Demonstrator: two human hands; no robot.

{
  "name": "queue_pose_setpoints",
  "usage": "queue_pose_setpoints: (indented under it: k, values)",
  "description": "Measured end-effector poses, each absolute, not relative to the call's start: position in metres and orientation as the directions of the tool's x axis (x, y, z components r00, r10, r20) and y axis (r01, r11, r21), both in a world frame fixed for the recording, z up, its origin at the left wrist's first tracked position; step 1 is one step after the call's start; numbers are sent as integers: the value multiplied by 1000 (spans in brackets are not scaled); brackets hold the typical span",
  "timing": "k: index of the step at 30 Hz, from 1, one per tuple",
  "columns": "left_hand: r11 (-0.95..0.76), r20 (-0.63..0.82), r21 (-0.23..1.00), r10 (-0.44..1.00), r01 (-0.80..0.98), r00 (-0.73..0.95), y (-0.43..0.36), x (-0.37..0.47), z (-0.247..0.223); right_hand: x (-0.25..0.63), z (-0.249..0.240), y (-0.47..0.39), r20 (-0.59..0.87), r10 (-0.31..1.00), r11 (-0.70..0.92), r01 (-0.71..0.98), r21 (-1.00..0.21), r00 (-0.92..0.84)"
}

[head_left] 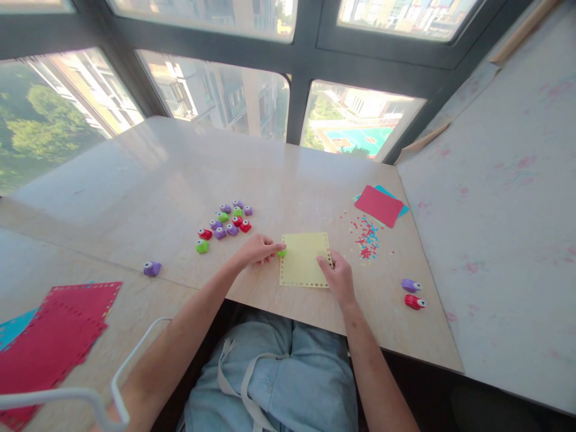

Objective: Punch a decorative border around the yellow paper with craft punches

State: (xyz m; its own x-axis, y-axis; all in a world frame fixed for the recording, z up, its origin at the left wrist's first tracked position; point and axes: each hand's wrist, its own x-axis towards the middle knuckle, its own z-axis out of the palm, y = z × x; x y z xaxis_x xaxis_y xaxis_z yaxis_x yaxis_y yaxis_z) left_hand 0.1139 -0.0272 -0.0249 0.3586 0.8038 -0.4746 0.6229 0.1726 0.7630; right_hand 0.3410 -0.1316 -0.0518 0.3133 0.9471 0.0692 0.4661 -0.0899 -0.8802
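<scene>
A yellow sheet of paper [303,261] lies before me, with small punched holes along its top, right and bottom edges. At its left edge sits a green craft punch [282,252], mostly covered by my fingers. My left hand [260,249] is closed on this punch, its thumb pressing on top. With thumb above and fingers beneath, my right hand [336,275] pinches the sheet's right edge. Just beyond my left hand stands a cluster of purple, green and red craft punches [225,221].
Red and blue paper sheets [379,206] lie at the right, beside scattered confetti [368,239]. Near the right edge are a purple punch [410,285] and a red punch [414,302]. A lone purple punch [152,268] and punched red sheets [58,336] are at left, near a white bent rod [117,384].
</scene>
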Motion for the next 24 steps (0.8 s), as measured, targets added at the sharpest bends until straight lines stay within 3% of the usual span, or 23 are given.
queue_pose_setpoints:
  k: [24]
  values:
    - [294, -529, 771, 790, 565, 310, -24, 118, -18, 340, -55, -131, 122, 943, -51, 494, -868, 311]
